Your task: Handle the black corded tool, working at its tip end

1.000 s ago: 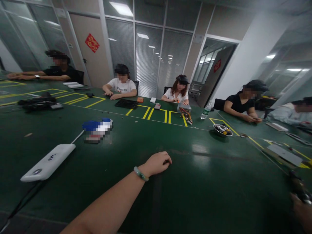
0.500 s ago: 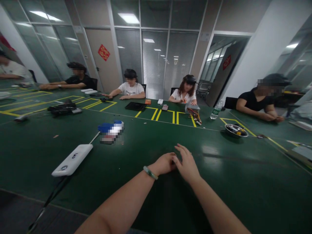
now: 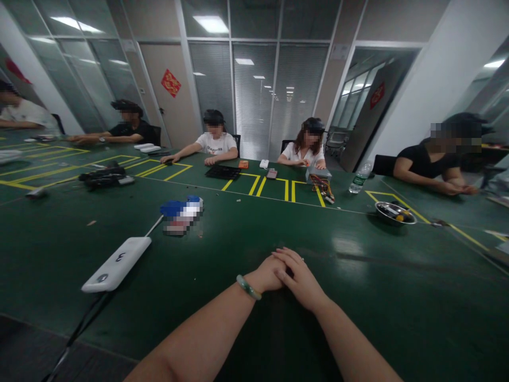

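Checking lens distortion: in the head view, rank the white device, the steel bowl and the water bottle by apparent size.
White device, largest, though it sits nearest the camera; then the steel bowl; then the water bottle. True sizes stay unsure.

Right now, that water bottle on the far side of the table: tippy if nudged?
Likely yes: the plastic water bottle stands upright, tall and narrow, so a push high up could tip it. Once down, its round body would probably roll on the smooth green table top. The thin plastic probably feels light and dents under grip.
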Demonstrator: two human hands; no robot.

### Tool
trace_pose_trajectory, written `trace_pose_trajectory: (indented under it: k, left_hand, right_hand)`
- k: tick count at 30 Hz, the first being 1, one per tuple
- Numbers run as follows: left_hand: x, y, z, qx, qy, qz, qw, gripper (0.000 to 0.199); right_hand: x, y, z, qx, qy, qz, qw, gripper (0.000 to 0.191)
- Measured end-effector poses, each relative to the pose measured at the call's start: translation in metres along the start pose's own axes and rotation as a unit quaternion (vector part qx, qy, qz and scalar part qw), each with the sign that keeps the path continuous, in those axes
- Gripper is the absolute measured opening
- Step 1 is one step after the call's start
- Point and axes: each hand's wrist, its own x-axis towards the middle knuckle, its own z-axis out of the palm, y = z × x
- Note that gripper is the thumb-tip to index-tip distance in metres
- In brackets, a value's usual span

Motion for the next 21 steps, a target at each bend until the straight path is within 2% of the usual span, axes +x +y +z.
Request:
trace_pose_trajectory:
  k: [6,10,15,21]
  left_hand:
    - [-0.001,0.0,0.001,0.004,0.019,0.015,1.0,0.05]
    - [-0.002,0.007,-0.005,-0.019,0.033,-0.002,0.999,0.047]
    - [-0.002,0.016,-0.014,-0.017,0.034,-0.041,0.998,0.028]
    - [-0.002,0.022,-0.018,-0.044,0.062,-0.018,0.997,0.018]
  right_hand:
    - [0.002,0.006,0.001,0.053,0.006,-0.007,0.999,0.043]
    - [0.001,0.007,0.001,0.074,0.024,-0.004,0.997,0.044]
    - [-0.001,0.005,0.002,0.101,0.058,0.02,0.993,0.051]
    - [-0.002,0.001,0.0,0.126,0.08,0.03,0.988,0.055]
